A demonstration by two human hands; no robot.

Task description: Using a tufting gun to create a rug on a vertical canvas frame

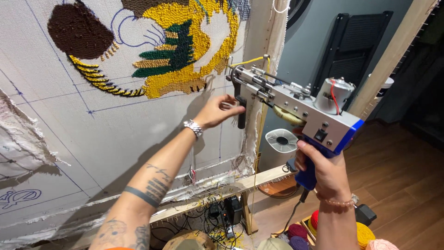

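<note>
My right hand (322, 170) grips the blue handle of a tufting gun (300, 109) with a grey metal body and a silver motor on top. Yellow yarn (252, 60) runs to its needle end, which sits close to the stretched cloth (115, 134). Fingers of my left hand (217, 111) curl around the gun's black front grip (241, 115); a silver watch is on that wrist. On the cloth, a tufted patch in yellow, green and brown (180, 51) fills part of a blue drawn outline.
A wooden frame (259, 178) holds the cloth. Cables and a power strip (222, 213) lie below it. Yarn balls (323, 229) in red, yellow, purple and pink sit at the lower right. A white round fan (281, 141) and a black folded panel (356, 41) stand behind.
</note>
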